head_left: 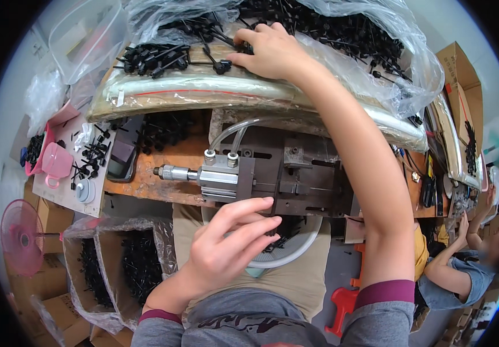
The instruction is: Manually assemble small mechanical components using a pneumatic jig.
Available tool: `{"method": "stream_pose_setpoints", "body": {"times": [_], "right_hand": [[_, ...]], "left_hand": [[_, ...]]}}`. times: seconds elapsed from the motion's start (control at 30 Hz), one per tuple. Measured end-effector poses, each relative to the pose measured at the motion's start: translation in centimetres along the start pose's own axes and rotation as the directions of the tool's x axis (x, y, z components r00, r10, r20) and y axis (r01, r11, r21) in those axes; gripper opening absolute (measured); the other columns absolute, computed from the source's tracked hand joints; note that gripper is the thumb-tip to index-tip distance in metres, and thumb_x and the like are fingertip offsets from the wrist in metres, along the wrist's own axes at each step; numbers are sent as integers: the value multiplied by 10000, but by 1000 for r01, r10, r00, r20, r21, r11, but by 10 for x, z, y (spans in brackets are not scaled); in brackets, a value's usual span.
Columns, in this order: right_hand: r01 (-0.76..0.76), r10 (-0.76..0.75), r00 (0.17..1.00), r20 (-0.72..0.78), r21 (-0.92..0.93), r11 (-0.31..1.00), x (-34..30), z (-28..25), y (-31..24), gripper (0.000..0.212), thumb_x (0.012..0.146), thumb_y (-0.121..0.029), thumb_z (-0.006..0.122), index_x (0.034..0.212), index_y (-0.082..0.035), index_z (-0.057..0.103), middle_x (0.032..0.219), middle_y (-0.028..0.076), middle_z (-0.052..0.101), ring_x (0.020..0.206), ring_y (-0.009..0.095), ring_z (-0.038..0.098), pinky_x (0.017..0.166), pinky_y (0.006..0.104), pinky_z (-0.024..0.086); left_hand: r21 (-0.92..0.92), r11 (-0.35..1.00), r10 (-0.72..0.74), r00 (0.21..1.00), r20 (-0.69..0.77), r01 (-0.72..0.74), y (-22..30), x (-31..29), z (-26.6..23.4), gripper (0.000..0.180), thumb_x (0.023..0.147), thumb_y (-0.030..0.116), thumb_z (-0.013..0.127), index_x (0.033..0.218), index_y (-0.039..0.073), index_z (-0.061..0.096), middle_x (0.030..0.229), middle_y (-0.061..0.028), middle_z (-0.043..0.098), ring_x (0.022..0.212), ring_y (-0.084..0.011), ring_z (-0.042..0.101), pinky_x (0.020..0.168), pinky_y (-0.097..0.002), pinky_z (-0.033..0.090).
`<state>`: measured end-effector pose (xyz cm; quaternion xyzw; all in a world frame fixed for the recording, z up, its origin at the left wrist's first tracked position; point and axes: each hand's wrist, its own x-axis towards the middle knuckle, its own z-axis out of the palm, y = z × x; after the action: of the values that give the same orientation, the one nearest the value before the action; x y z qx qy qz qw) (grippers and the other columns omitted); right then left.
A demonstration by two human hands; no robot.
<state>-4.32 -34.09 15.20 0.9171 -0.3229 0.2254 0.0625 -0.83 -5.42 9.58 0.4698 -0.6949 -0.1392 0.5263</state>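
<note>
My right hand (273, 51) reaches across to the raised ledge, thumb and forefinger apart around some black plastic parts with thin stems (219, 65). No firm grip on any of them shows. My left hand (226, 240) hovers in front of the clamping fixture (295, 188), its fingers stretched out and slightly apart. Dark shapes show by its fingertips; whether they belong to the tub behind cannot be made out. On the fixture's left side sits a silver air cylinder (219, 182) with two clear hoses (239, 128). Below it, a round white tub (313, 234) holds black parts between my legs.
Clear plastic sheeting (423, 75) surrounds a large heap of black parts (342, 29) at the back. Lined boxes (102, 228) of parts stand lower left, near a pink fan (23, 237). A red stool (342, 306) is lower right. Another person (457, 277) works at far right.
</note>
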Motion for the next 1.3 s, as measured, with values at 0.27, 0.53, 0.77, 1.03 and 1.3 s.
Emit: {"method": "stream_pose_setpoints", "body": {"times": [0.27,0.53,0.77,1.03,1.3], "right_hand": [[100,-130,987,98,268,958,-54,-47,43,110,826,-67,667,927,-31,693,913,94,716,894,262,684,846,363,518],[159,-182,974,132,168,973,-73,-89,62,201,779,-40,698,953,-42,599,873,50,675,921,209,659,839,379,500],[-31,4,968,249,105,994,-65,-85,56,397,699,-20,689,1088,-68,622,945,94,689,858,258,649,778,377,521],[-33,42,899,436,-28,999,-42,-91,49,282,668,-92,706,919,32,675,848,158,679,774,283,662,708,366,529],[-57,19,959,284,127,990,-54,-101,68,224,763,-190,744,905,-18,720,736,110,646,667,211,596,642,348,480]], "left_hand": [[246,967,45,993,107,-71,-9,-7,37,275,714,58,783,972,-6,711,1235,-160,656,925,-265,689,794,-329,566],[443,881,90,979,181,-163,-19,-8,61,246,730,83,763,957,6,707,1238,-123,668,761,-203,672,704,-302,539],[450,884,38,980,198,-125,-17,0,61,247,700,90,785,924,19,711,1230,-127,676,671,-175,654,638,-275,518],[444,887,37,979,198,-123,-15,3,60,240,683,100,803,899,37,718,1186,-120,697,588,-173,640,582,-266,506],[444,886,45,979,201,-132,-17,2,60,231,686,98,807,890,37,720,1188,-123,696,580,-181,643,582,-267,511]]}}
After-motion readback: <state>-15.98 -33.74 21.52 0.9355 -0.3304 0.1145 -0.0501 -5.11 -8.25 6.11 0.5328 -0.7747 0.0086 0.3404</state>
